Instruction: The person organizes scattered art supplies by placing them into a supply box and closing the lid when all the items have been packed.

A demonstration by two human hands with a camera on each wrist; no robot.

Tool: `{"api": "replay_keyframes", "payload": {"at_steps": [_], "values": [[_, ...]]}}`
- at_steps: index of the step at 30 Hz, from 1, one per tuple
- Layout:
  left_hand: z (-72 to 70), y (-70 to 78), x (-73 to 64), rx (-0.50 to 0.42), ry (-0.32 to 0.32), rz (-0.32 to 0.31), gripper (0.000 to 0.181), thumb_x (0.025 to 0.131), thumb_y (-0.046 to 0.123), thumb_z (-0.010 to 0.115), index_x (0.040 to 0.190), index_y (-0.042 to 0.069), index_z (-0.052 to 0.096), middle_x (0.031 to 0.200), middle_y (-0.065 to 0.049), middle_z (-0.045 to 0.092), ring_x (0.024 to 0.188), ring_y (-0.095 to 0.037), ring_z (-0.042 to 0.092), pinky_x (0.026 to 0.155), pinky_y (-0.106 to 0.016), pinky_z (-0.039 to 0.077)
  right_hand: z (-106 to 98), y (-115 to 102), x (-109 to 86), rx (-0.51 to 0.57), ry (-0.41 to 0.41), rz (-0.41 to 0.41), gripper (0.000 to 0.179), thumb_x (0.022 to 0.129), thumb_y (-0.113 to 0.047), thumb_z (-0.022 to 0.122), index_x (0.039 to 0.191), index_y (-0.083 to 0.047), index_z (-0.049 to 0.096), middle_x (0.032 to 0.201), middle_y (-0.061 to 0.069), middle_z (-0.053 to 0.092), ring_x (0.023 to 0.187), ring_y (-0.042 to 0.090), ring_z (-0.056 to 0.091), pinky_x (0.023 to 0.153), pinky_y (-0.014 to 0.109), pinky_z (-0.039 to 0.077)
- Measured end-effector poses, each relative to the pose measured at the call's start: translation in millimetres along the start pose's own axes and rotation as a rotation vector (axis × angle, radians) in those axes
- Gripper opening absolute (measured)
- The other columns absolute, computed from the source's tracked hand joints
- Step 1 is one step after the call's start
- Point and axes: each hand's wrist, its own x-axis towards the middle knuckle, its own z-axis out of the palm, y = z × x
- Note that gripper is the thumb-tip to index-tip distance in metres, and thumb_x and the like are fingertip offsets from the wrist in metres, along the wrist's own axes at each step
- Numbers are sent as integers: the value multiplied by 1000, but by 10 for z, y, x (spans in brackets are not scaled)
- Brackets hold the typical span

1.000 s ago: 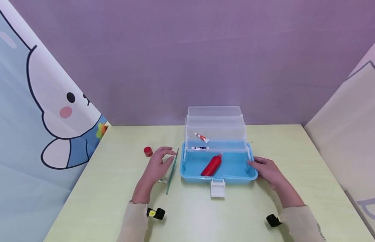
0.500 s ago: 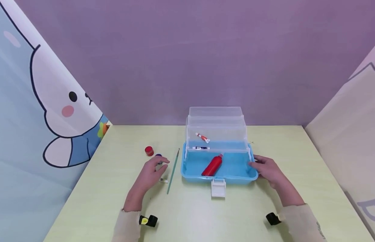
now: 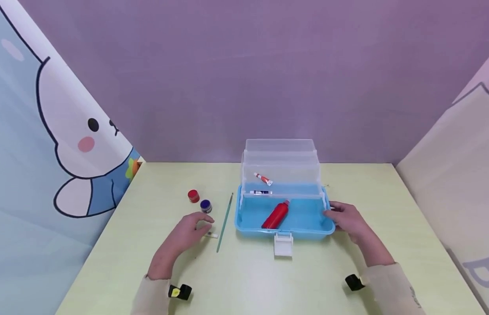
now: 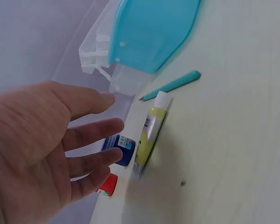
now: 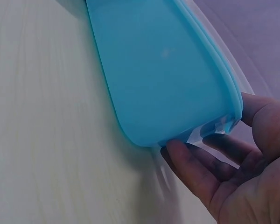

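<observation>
My left hand [image 3: 183, 236] hovers over the table with fingers loosely bent and nothing in them. By its fingertips lies a yellow paint tube [image 4: 149, 133] with a white cap, mostly covered by the hand in the head view. Just beyond are a blue paint jar [image 3: 206, 206] and a red paint jar [image 3: 193, 196]. To the hand's right lies a green paintbrush [image 3: 225, 223]. My right hand [image 3: 350, 222] grips the right end of an open blue plastic box [image 3: 305, 218], thumb over the rim and fingers beneath. Inside the box rests a red bottle [image 3: 276, 215].
Behind the box's tub stand its raised translucent lid and trays [image 3: 281, 157]. An orange-and-white tube [image 3: 263, 179] and a dark-labelled white tube [image 3: 261, 192] are seen there. A white latch [image 3: 283, 246] hangs at the front. A purple backdrop [image 3: 228, 87] rises behind the table.
My left hand has drawn back toward the lower left, away from the paintbrush, uncovering the blue paint jar. My right hand keeps its grip on the box.
</observation>
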Motion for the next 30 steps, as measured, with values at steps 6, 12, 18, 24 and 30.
{"api": "replay_keyframes", "payload": {"at_steps": [6,12,18,24,30], "values": [[11,-66,-54,51,-61,-42,15,89,14,71,104,18,70,103,8,65,88,-13,57,76,-31,52,-4,20,-3,22,-17,-8,58,96,-17,60,143,9,38,133,35,47,105,39,61,79,46,56],[15,-105,-110,90,-46,-18,15,87,12,73,100,19,71,100,8,65,92,-15,60,81,-37,52,23,-17,-39,16,-20,-18,57,96,-16,59,142,11,39,131,35,47,104,39,60,78,47,55],[65,-158,-109,106,-48,26,22,83,7,75,101,19,71,99,9,64,93,-13,58,86,-38,50,43,-29,-58,24,-27,-2,59,96,-16,59,142,11,36,132,35,45,105,40,60,79,47,55],[102,-172,-89,216,-29,100,23,81,9,78,101,18,72,102,9,64,100,-15,58,91,-38,48,53,1,-33,63,-22,1,60,95,-17,60,144,9,37,133,34,46,104,37,61,79,45,55],[117,-115,-56,271,-33,160,20,82,13,77,101,18,73,104,8,65,106,-18,58,95,-39,46,25,36,-26,68,-11,-10,61,95,-18,61,145,8,36,131,35,47,102,37,63,79,46,55]]}}
